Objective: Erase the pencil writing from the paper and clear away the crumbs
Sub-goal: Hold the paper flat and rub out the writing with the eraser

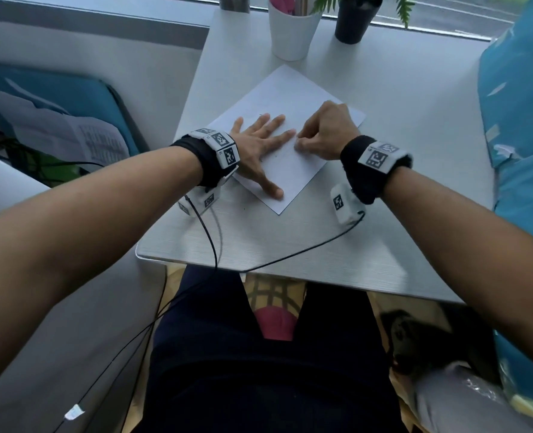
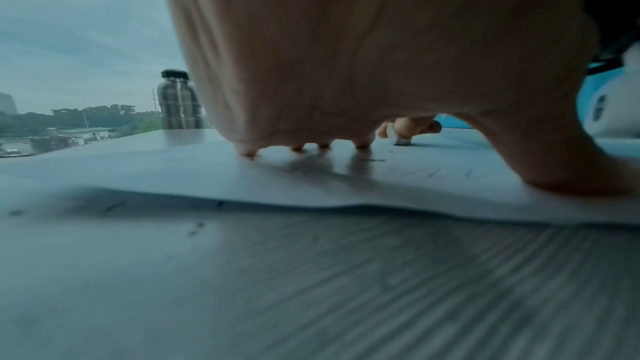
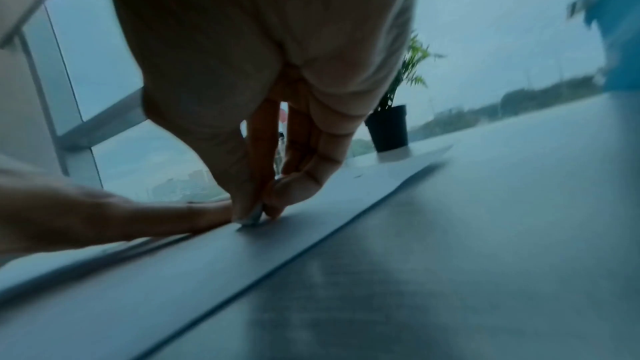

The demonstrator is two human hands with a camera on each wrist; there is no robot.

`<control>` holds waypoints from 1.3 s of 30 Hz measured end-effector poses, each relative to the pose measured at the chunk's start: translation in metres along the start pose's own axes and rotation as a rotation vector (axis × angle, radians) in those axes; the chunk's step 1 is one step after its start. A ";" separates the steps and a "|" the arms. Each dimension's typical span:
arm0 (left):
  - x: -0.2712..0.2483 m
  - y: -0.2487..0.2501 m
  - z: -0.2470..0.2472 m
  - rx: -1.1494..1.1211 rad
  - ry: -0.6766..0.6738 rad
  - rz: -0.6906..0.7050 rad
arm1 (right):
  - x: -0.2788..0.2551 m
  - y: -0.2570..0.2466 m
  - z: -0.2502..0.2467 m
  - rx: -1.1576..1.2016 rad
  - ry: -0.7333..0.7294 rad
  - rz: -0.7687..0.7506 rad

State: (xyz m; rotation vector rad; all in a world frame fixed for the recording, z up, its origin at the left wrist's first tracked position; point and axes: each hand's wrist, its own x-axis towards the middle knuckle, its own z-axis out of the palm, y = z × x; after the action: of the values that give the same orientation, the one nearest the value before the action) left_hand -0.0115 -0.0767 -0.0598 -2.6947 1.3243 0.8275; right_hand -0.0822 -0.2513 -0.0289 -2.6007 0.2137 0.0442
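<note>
Pinching a small eraser, the right hand rubs just beside the left hand, which lies spread flat on the paper. Hard strokes away from those fingers could buckle or tear the unpinned sheet.

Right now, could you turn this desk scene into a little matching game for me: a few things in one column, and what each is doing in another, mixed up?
Things:
1. left hand
2. right hand
3. black pot
4. white cup

States:
A. holds a green plant
B. pinches an eraser against the paper
C. lies flat, fingers spread, on the paper
D. holds pink things

Pairs: 1-C, 2-B, 3-A, 4-D
</note>
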 end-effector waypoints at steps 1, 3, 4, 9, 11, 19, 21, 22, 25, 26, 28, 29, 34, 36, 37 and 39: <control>0.000 0.000 0.000 -0.001 -0.001 -0.003 | 0.000 -0.001 0.001 -0.014 0.007 -0.003; 0.000 0.001 0.000 -0.008 -0.013 -0.004 | -0.010 -0.010 0.007 -0.058 -0.075 -0.093; 0.000 0.001 0.000 -0.006 -0.012 -0.004 | -0.015 -0.013 0.009 -0.067 -0.120 -0.141; -0.002 0.003 -0.001 -0.009 -0.014 -0.010 | 0.000 0.001 -0.001 -0.002 0.003 0.018; -0.003 0.003 -0.002 -0.016 -0.020 -0.010 | -0.009 -0.008 0.009 -0.002 -0.069 -0.032; -0.004 0.005 -0.002 -0.023 -0.028 -0.019 | -0.008 -0.011 0.009 0.002 -0.083 -0.018; -0.003 0.004 -0.002 -0.016 -0.027 -0.011 | -0.020 -0.016 0.015 -0.008 -0.174 -0.111; -0.003 0.004 -0.001 -0.013 -0.029 -0.009 | -0.017 -0.011 0.011 -0.007 -0.164 -0.095; -0.004 0.005 -0.002 -0.015 -0.024 -0.011 | 0.003 0.006 -0.006 0.018 -0.008 0.040; -0.004 0.005 -0.001 -0.016 -0.025 -0.014 | 0.003 0.005 -0.004 0.021 -0.002 0.034; -0.002 0.004 -0.001 -0.008 -0.030 -0.014 | -0.008 -0.006 0.006 -0.001 -0.084 -0.051; -0.002 0.004 -0.001 0.001 -0.029 -0.012 | -0.014 -0.009 0.009 -0.006 -0.131 -0.088; -0.005 0.006 -0.002 -0.009 -0.030 -0.016 | 0.003 0.001 -0.001 -0.004 -0.029 0.014; -0.004 0.005 -0.002 -0.016 -0.032 -0.013 | -0.008 -0.012 0.011 -0.019 -0.125 -0.076; -0.004 0.004 -0.001 -0.010 -0.027 -0.011 | -0.013 -0.016 0.013 -0.026 -0.166 -0.123; -0.004 0.004 -0.002 -0.009 -0.036 -0.010 | -0.005 -0.010 0.008 -0.018 -0.119 -0.091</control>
State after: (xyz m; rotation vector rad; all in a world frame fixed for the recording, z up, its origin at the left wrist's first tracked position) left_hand -0.0155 -0.0766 -0.0555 -2.6774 1.3025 0.8794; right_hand -0.0851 -0.2383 -0.0302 -2.6122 0.0529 0.1687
